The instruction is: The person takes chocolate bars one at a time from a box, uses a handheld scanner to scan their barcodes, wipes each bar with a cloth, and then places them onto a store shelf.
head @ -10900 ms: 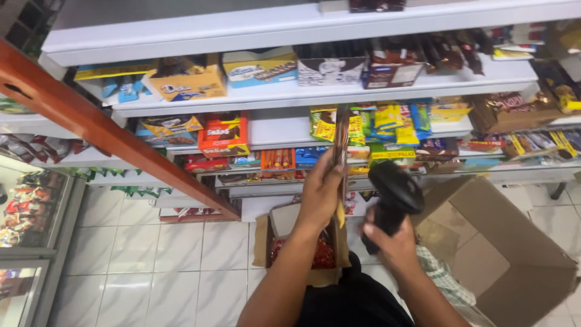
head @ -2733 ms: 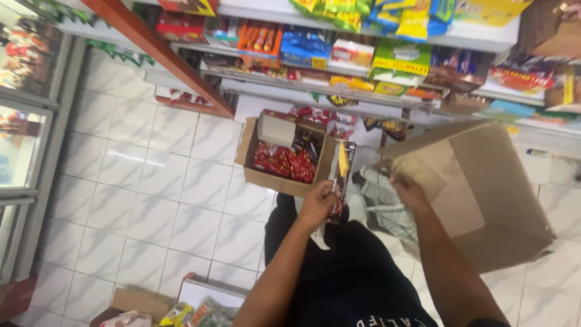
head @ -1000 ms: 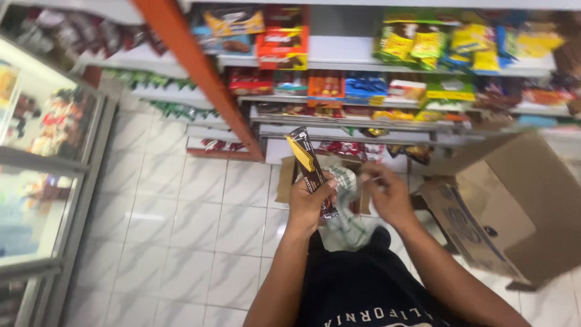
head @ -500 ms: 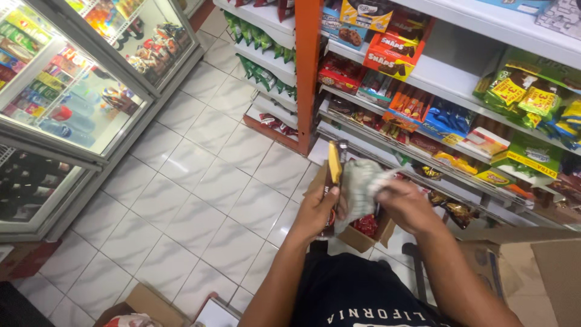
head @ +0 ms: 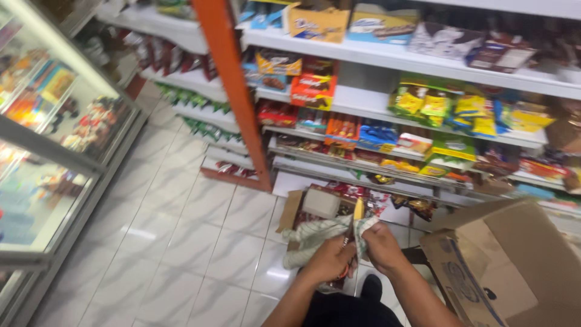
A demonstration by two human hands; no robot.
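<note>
My left hand [head: 330, 260] grips a slim dark packet with a yellow tip [head: 357, 212], held upright in front of me. A pale green striped cloth [head: 315, 236] wraps around the packet. My right hand [head: 380, 245] pinches the cloth against the packet's right side. Both hands meet low in the middle of the view, above the tiled floor.
An open cardboard box with red packets [head: 321, 203] sits on the floor under white shelves [head: 387, 57] of snack packs. A large brown carton [head: 514, 260] stands at my right. An orange post [head: 233, 91] divides the shelving. A glass-door cooler [head: 48, 157] lines the left.
The view has swung back toward the shelves. The packet stays in my left hand, and the cloth has gone from hanging beside it to being wrapped around it by my right hand.
</note>
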